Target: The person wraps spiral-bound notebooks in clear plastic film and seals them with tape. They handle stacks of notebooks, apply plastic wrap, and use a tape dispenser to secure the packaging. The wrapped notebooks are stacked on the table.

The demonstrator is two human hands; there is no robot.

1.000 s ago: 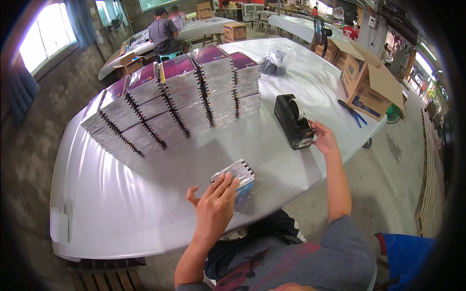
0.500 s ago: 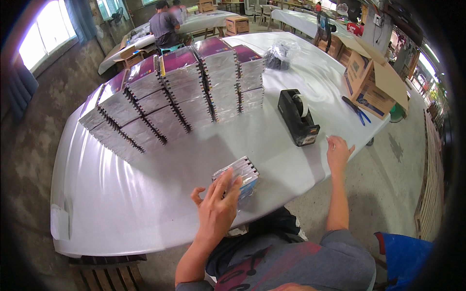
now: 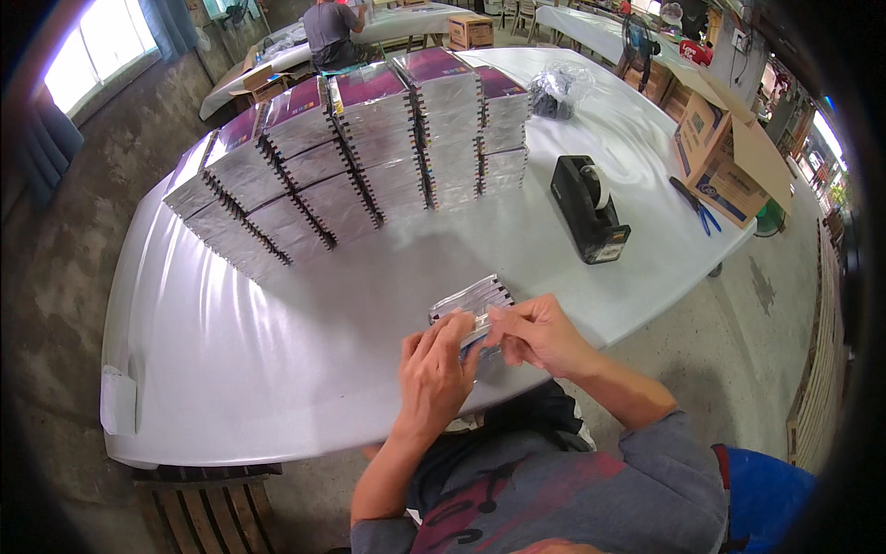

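A small stack wrapped in clear plastic (image 3: 472, 295), with dark marks along its light edges, stands near the table's front edge. My left hand (image 3: 434, 369) grips its near side, fingertips on the top. From the right, my right hand (image 3: 544, 337) meets it there, thumb and forefinger pinched against the wrap. A small whitish bit shows between the two hands, too small to name. Beyond my right hand is a black tape dispenser (image 3: 586, 217) with a roll in it. Tall stacks of plastic-wrapped, spiral-bound books (image 3: 369, 148) with purple covers fill the far left.
The table (image 3: 249, 369) has a shiny whitish cover. Blue-handled pliers (image 3: 697, 208) lie near its right edge, by an open cardboard box (image 3: 729, 166). Crumpled clear plastic (image 3: 558, 92) lies at the back. A person (image 3: 330, 35) sits at another table beyond.
My right hand has come from beside the tape dispenser to the wrapped stack and now meets my left hand there. The whole view has shifted slightly.
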